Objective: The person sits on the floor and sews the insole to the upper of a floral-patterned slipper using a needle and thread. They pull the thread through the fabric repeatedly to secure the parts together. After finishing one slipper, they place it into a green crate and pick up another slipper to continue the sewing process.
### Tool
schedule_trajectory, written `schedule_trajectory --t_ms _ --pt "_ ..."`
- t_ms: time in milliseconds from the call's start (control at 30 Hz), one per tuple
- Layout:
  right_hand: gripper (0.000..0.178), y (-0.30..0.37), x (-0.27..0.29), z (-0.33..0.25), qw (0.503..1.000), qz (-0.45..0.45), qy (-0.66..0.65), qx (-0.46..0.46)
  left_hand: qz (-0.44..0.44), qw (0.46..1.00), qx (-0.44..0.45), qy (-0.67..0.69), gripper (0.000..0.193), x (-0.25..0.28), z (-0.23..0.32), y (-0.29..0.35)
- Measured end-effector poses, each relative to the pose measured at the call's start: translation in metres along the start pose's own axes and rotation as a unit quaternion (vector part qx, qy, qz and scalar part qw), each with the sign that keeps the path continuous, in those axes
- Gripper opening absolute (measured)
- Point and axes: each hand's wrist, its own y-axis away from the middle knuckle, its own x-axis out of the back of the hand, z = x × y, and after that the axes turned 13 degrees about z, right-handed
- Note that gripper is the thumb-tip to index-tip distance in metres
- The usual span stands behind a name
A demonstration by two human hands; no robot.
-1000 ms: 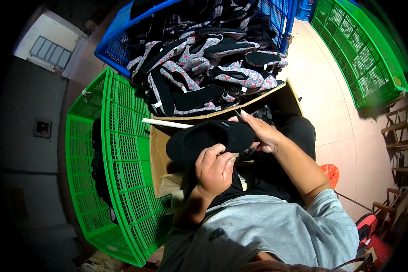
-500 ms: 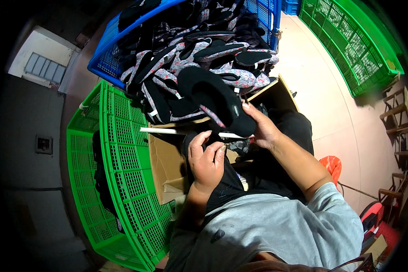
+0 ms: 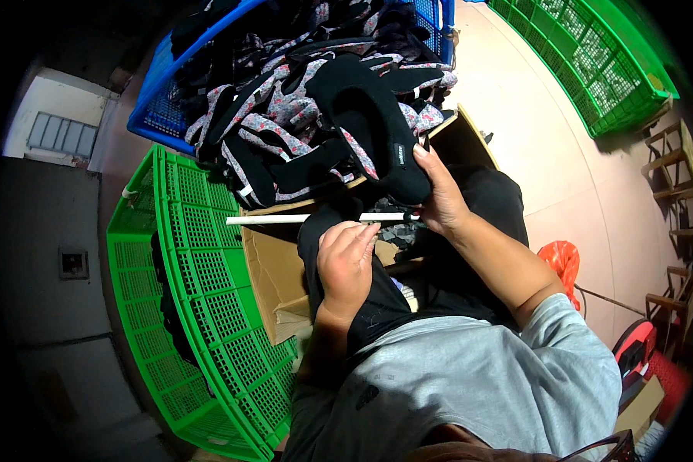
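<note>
A black slipper [image 3: 373, 115] with a flowered strip along one edge and a small dark label is held by its near end in my right hand [image 3: 441, 199], thumb on top. Below it, my left hand [image 3: 349, 258] has its fingers bent and pinched together; what lies between them is too small to make out. A thin white rod [image 3: 266, 220] runs level from the left, passing behind the left fingertips to a dark end beside my right hand. I cannot tell which hand, if either, grips it.
Ahead, a blue crate [image 3: 158, 108] is heaped with black and flowered slippers [image 3: 273, 135]. A cardboard box [image 3: 273, 266] stands by my legs. Green crates [image 3: 215, 292] are at the left, and another green crate [image 3: 593, 69] is at the far right. A red bag [image 3: 560, 262] lies at the right.
The slipper in my right hand has turned, so its label faces up more plainly. My left hand stays pinched near the rod. The whole view has shifted slightly.
</note>
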Motion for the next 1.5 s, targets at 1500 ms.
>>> schedule_trajectory --t_ms 1500 --pt "0.066 0.007 0.009 0.038 0.847 -0.344 0.299 0.273 0.144 0.417 0.374 0.816 0.063 0.052 -0.019 -0.012"
